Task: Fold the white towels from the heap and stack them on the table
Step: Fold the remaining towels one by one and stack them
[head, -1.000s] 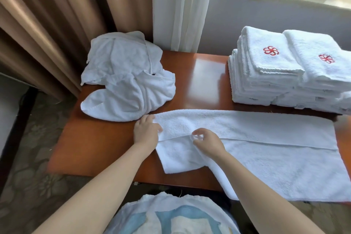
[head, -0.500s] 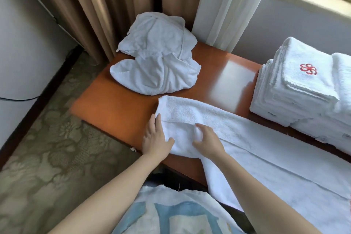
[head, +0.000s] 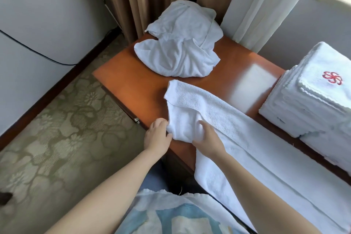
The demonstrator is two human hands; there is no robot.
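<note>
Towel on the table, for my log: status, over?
Left grip pinches towel end. Right grip on same end, hold unclear. Heap and folded stack lie off it.

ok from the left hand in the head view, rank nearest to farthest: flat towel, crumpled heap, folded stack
1. flat towel, held at its corner by the left hand
2. crumpled heap, straight ahead at the back
3. folded stack, far right

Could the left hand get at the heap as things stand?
Probably yes, once it lets go. The left hand grips an end of the towel, but only bare table lies between it and the heap.
</note>
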